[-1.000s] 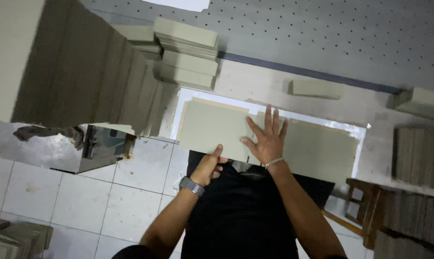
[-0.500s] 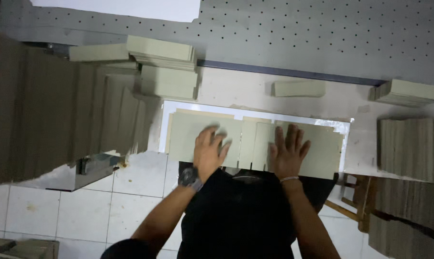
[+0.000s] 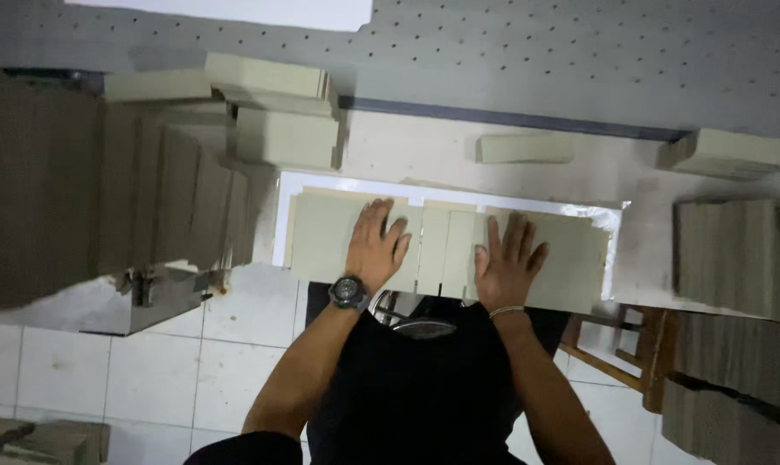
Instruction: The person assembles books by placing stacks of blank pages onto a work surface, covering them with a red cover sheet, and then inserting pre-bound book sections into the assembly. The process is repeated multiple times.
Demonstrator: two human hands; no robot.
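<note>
Your left hand (image 3: 377, 245) and right hand (image 3: 506, 263) lie flat, fingers spread, gripping nothing, pressing the pale cardboard sheets (image 3: 321, 237) onto the white board (image 3: 282, 215) at the bench (image 3: 407, 151) edge, likely to keep them flat. More stacks (image 3: 278, 108) sit behind, within reach.

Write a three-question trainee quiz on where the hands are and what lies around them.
1. True or false: both hands lie flat, fingers spread, on the pale boards.
2. Which wrist wears the dark watch? A) left B) right C) neither
3. Fill in: the boards rest on a ______ sheet with its edge showing around them.

Key
1. True: the left hand and the right hand both press palm down on the boards.
2. A. The right wrist has only a thin light band.
3. White.
</note>
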